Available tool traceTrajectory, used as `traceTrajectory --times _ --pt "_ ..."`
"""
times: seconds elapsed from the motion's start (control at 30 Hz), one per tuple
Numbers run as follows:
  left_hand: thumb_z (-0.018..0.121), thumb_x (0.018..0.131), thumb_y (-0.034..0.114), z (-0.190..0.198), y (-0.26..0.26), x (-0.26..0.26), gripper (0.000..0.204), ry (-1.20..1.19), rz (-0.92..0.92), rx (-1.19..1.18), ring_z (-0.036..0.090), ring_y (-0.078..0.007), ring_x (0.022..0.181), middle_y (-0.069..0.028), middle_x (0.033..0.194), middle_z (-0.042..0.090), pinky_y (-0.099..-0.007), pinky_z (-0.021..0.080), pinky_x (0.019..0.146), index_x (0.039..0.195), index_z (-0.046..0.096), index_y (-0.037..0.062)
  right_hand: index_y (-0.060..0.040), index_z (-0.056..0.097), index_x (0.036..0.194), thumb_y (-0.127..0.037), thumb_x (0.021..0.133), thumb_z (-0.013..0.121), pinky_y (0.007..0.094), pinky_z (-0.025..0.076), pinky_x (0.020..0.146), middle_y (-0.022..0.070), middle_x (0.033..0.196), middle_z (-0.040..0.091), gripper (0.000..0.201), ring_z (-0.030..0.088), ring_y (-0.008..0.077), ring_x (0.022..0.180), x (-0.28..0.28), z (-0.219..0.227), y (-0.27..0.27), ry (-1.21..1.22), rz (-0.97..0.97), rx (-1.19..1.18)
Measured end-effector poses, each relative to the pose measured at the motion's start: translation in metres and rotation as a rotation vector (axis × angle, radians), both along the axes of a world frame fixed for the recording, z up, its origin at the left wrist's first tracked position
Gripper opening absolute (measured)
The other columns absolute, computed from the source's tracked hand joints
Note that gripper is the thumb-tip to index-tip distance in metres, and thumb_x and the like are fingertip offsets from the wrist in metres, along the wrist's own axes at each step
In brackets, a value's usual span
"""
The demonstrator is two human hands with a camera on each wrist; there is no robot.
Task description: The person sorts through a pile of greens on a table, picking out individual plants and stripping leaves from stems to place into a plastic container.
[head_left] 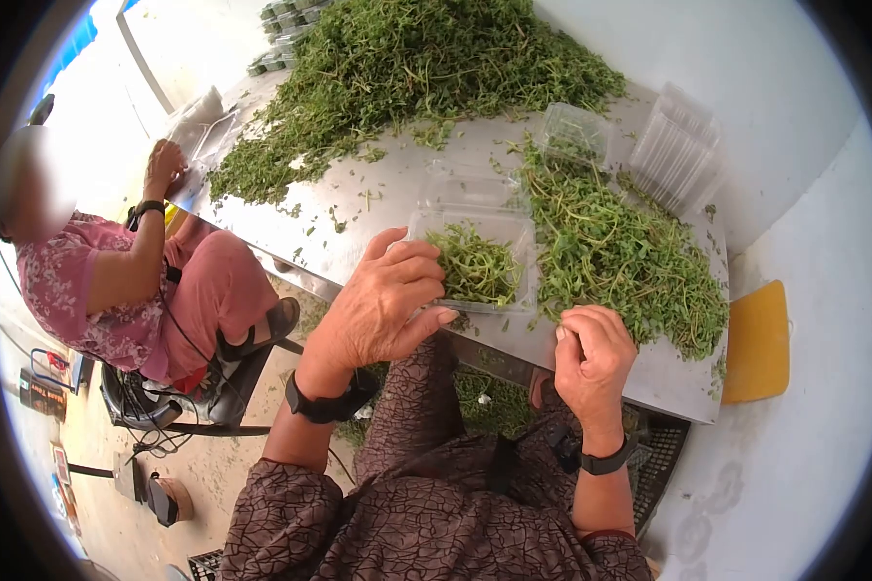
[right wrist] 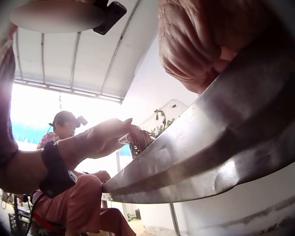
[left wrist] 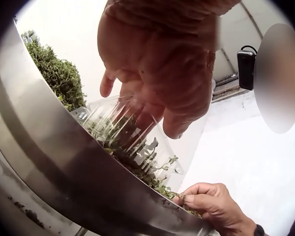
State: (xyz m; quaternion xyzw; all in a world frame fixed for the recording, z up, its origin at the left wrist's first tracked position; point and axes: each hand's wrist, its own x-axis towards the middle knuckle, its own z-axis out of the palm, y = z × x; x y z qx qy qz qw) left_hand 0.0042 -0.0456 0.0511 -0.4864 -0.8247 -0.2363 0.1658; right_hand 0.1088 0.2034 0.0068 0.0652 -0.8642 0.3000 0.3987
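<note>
Desk (head_left: 358, 228): steel top, lit by daylight, strewn with loose green bits.

Tub (head_left: 477, 254): clear plastic clamshell, lid thrown back, near the front edge of the desk, between the two hands. Part filled with green sprigs (head_left: 475, 266). The left-wrist view shows the sprigs through its ribbed wall.

Left hand (head_left: 383, 300): rests against the tub's left side, fingers bent over its rim and front corner, thumb under them at the desk's edge. This grip steadies the tub; whether the fingers also pinch any sprigs cannot be told.

Right hand (head_left: 591, 353): at the desk's front edge, just right of the tub, fingers curled inward. The grip looks closed on a few sprigs at the fringe of the near heap; the left-wrist view shows green bits at the fingertips (left wrist: 187, 200).

Near heap (head_left: 620, 257): herbs, right of the tub and touching it, reaching to the right edge of the desk.

Far heap (head_left: 407, 73): herbs, larger, across the back of the desk.

Spare tubs (head_left: 676, 145): a stack of clear empties at the back right, with one single tub (head_left: 574, 131) beside it.

Second person (head_left: 116, 281): seated at the left end of the desk, pink clothes, one hand up on the desk corner.

Yellow panel (head_left: 756, 341): low at the right, off the desk.
</note>
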Motion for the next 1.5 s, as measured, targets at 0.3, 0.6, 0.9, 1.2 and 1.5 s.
traceTrajectory --times 0.3,0.6,0.9,1.2,1.5 --pt "0.072 0.083 0.031 -0.004 -0.002 -0.004 0.027 -0.024 -0.021 -0.006 0.062 -0.0274 0.103 -0.0067 0.088 0.067 -0.0524 0.036 0.108 0.081 0.069 0.0041 0.0009 0.065 0.081 0.007 0.071 0.067 0.0380 0.055 0.072 0.0124 0.086 0.070 0.012 0.067 0.0299 0.085 0.000 0.000 0.000 0.002 -0.007 0.001" --pt "0.056 0.091 0.054 0.000 0.000 -0.003 0.056 0.068 -0.035 0.087 0.057 -0.0336 0.122 -0.0142 0.122 0.066 -0.0544 0.027 0.117 0.111 0.069 0.0032 0.0000 0.065 0.083 0.006 0.071 0.068 0.0376 0.055 0.072 0.0123 0.087 0.070 0.013 0.068 0.0300 0.085 0.000 0.000 -0.001 0.006 -0.005 0.016" --pt "0.056 0.092 0.045 -0.009 0.008 -0.002 0.051 -0.072 -0.057 0.039 0.054 -0.0363 0.126 -0.0192 0.118 0.067 -0.0571 0.023 0.119 0.111 0.069 -0.0014 0.0001 0.066 0.088 0.007 0.078 0.067 0.0371 0.055 0.075 0.0124 0.091 0.071 0.012 0.068 0.0299 0.086 0.000 -0.001 0.001 0.041 -0.006 -0.056" --pt "0.038 0.102 0.045 -0.039 -0.009 -0.020 0.054 -0.087 0.088 0.501 0.049 -0.0365 0.133 -0.0160 0.135 0.059 -0.0527 0.027 0.117 0.116 0.067 0.0017 0.0004 0.067 0.094 -0.001 0.089 0.064 0.0317 0.051 0.067 0.0121 0.087 0.070 0.006 0.065 0.0227 0.072 -0.003 0.069 0.018 0.044 -0.188 -0.230" --pt "0.040 0.101 0.022 -0.061 0.001 -0.028 0.038 -0.151 0.247 0.701 0.050 -0.0378 0.131 -0.0191 0.131 0.061 -0.0483 0.035 0.113 0.113 0.066 -0.0034 -0.0040 0.069 0.107 -0.009 0.081 0.071 0.0441 0.050 0.087 0.0157 0.105 0.071 0.027 0.064 0.0358 0.099 -0.056 0.097 0.053 -0.217 -0.306 0.308"
